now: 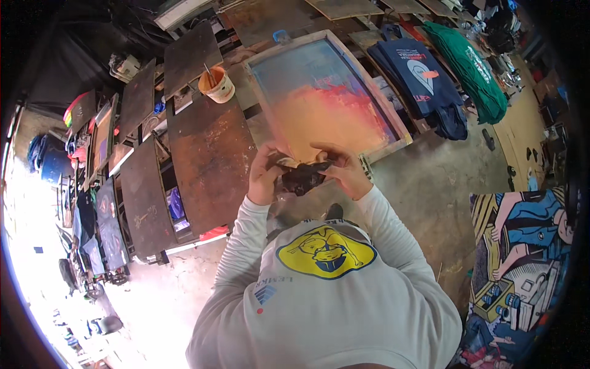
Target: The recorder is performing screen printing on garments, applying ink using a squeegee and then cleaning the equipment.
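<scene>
Both my hands are raised in front of my body, at the near end of a framed printing screen [319,101]. Between them is a dark, crumpled thing, soft-looking like a rag [301,179]. My left hand [265,175] pinches its left side with bent fingers. At its right side, my right hand [345,169] grips it between thumb and fingers. What the thing is made of cannot be made out. Yellow, red and blue ink stains spread over the screen's mesh, inside a pale wooden frame.
A whitish tub [222,94] with sticks or handles stands on brown boards [206,144] to the left. Right of the screen lie navy shirts [413,74] and green shirts [462,67]. A comic-style painted panel [522,252] is at the lower right.
</scene>
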Demonstrator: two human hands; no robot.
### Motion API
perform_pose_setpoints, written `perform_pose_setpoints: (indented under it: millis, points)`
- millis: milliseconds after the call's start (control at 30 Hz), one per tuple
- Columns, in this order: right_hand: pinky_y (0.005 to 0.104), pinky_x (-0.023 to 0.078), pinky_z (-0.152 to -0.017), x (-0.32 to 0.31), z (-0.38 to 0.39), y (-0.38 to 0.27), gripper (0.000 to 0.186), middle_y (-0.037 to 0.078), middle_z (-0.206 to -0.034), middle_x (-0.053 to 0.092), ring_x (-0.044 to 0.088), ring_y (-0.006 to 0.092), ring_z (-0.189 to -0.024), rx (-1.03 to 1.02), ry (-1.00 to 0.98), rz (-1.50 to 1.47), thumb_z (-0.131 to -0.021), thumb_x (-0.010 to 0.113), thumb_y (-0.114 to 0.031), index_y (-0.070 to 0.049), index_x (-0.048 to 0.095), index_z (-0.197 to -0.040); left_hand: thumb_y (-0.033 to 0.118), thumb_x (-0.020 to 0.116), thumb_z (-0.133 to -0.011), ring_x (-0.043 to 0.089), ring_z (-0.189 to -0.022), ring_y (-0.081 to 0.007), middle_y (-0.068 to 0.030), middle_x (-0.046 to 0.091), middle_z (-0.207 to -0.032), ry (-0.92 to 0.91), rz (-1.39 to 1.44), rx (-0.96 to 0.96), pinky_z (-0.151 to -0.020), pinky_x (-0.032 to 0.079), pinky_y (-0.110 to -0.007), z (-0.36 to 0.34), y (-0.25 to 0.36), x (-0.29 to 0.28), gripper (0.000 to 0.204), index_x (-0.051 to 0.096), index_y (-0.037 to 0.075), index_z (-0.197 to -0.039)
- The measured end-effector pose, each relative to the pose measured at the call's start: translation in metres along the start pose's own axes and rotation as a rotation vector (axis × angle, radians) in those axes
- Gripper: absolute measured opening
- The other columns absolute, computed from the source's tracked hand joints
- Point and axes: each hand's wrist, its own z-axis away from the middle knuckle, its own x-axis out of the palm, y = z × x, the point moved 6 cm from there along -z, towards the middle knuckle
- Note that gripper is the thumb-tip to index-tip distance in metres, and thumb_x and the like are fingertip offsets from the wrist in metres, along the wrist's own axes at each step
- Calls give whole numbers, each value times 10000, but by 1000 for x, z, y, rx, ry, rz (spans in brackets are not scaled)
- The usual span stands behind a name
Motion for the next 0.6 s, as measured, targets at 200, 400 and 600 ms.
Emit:
perform_pose_setpoints:
  millis: [200, 400, 600]
  points:
    - [272, 591, -759, 6, 6, -7, 281, 61, -1050, 681, 667, 152, -927, 19, 91, -109, -873, 675, 19, 4, 658, -1153, -88, 435, -733, 616, -995, -217, -106, 594, -1086, 158, 40, 178, -911, 492, -310, -3, 16, -26, 542, 461, 30, -1261]
    - [287, 593, -742, 12, 11, -12, 204, 59, -984, 698, 680, 150, -893, -27, 117, -135, -885, 674, 2, 5, 682, -1088, -64, 478, -778, 567, -1155, -211, -97, 546, -1262, 130, 7, 92, -1004, 446, -313, 5, 0, -35, 532, 453, 31, -1301]
    - [259, 486, -841, 14, 17, -28, 160, 81, -1054, 681, 634, 145, -924, 30, 139, 55, -885, 627, 34, 9, 685, -1031, 7, 711, -791, 552, -1204, -223, -136, 571, -1285, 86, -904, 569, -1014, 440, -368, 17, 53, 17, 572, 506, 22, -1325]
